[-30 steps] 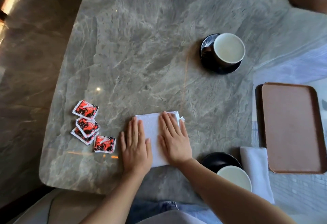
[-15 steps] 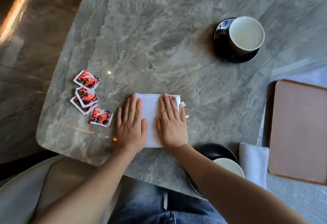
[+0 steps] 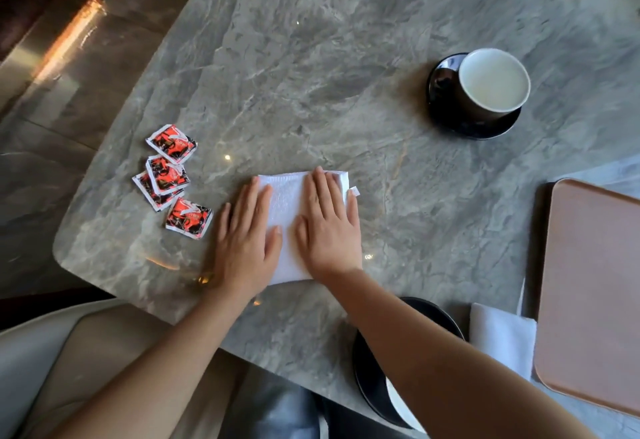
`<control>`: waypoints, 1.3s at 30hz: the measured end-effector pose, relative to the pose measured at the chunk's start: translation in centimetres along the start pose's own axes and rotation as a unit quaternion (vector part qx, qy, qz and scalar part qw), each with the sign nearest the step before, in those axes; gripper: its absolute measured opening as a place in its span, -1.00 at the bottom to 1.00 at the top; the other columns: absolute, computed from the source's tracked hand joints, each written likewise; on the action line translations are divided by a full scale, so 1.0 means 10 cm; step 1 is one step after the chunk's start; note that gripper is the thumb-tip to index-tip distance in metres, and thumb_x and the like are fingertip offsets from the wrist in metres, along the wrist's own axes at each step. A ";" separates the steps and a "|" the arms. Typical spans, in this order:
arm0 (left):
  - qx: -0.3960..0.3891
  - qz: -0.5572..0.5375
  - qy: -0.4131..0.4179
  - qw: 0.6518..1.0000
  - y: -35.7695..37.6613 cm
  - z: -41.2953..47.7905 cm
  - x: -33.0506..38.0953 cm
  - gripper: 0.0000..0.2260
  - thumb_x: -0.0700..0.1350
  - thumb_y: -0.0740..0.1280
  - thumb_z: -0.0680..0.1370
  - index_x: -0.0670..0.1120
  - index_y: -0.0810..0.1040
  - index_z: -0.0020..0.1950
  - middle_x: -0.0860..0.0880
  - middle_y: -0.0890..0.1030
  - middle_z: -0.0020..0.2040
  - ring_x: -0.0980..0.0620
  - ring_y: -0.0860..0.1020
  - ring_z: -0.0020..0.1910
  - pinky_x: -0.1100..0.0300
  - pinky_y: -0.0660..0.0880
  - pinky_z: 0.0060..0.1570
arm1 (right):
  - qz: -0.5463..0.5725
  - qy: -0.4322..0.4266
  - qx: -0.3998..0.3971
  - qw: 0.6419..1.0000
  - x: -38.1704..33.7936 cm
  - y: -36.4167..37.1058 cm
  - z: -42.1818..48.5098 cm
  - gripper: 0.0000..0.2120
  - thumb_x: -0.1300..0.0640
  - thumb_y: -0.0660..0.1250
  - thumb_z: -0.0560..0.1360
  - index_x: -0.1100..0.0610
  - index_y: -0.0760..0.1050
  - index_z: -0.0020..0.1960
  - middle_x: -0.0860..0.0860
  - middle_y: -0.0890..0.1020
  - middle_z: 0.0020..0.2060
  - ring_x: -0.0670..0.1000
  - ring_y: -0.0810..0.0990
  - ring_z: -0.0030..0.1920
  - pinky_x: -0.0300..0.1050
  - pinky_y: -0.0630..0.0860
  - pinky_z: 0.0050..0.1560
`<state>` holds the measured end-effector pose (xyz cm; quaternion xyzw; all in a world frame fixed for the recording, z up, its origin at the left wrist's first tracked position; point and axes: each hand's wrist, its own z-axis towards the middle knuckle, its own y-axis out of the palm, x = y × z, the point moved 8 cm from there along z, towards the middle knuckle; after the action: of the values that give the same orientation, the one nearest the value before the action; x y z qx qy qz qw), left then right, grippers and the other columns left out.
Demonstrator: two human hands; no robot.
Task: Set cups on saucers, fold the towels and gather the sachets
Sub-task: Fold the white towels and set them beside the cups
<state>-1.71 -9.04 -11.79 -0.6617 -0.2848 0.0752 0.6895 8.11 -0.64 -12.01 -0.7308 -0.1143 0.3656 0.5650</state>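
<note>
The folded white towel (image 3: 289,210) lies flat on the grey marble bench (image 3: 311,67), toward its near side. Both hands rest on top of it, palms down with fingers straight and close together, grasping nothing. The left hand (image 3: 242,248) covers the towel's left edge: its thumb and first fingers are on the cloth, while its outer fingers lie on the bare stone just beside it. The right hand (image 3: 329,230) lies over the towel's right half, its fingertips reaching almost to the far edge, where a small label (image 3: 355,191) sticks out at the corner. A narrow strip of cloth shows between the two hands, and the towel's near edge shows between the wrists. Just left of the left hand's little finger, four red-and-black sachets (image 3: 171,178) lie in a loose cluster, two of them overlapping. Well beyond the right hand, a dark cup (image 3: 493,83) with a white inside stands on a black saucer (image 3: 445,92). Under the right forearm, a second black saucer (image 3: 367,376) sits at the bench's near edge and carries a white-lined cup (image 3: 398,404), mostly hidden by the arm. Just right of it lies a second folded white towel (image 3: 498,338), its right edge against a brown tray (image 3: 595,293).
</note>
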 end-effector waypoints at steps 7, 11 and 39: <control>0.051 -0.182 0.003 0.982 -0.21 -0.07 -0.05 -0.49 0.01 0.19 0.49 -0.14 0.28 0.40 -0.14 0.17 0.50 -0.09 0.21 0.46 0.08 0.15 0.43 | 0.052 -0.093 -0.056 0.993 0.10 -0.30 0.19 -0.47 0.06 0.20 0.55 0.09 0.19 0.49 0.01 0.20 0.52 0.00 0.10 0.53 0.10 0.05 0.50; 0.008 -0.145 0.115 0.983 -0.32 -0.37 -0.04 -0.72 0.00 0.27 0.48 0.00 0.44 0.16 0.03 0.40 0.26 0.00 0.46 0.16 0.20 0.32 0.18 | 0.079 -0.133 0.011 0.988 0.29 -0.70 -0.02 -0.82 0.00 0.30 0.47 -0.05 0.52 0.07 -0.13 0.57 0.05 -0.01 0.53 0.06 -0.05 0.49 0.04; -0.002 -0.349 -0.061 0.935 -0.35 -0.18 0.35 -0.85 0.08 0.24 0.49 0.03 0.45 -0.16 0.11 0.51 -0.37 0.13 0.49 -0.37 0.18 0.39 -0.39 | 0.322 -0.009 0.122 0.939 0.73 -1.00 0.20 -0.83 0.07 0.23 0.55 -0.10 0.41 0.12 -0.27 0.53 -0.19 -0.20 0.52 -0.19 -0.40 0.38 -0.13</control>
<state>1.09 -9.38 -7.34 -0.5163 -0.5394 -0.1307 0.6522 14.44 8.45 -6.08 -0.6505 0.1675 0.5453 0.5014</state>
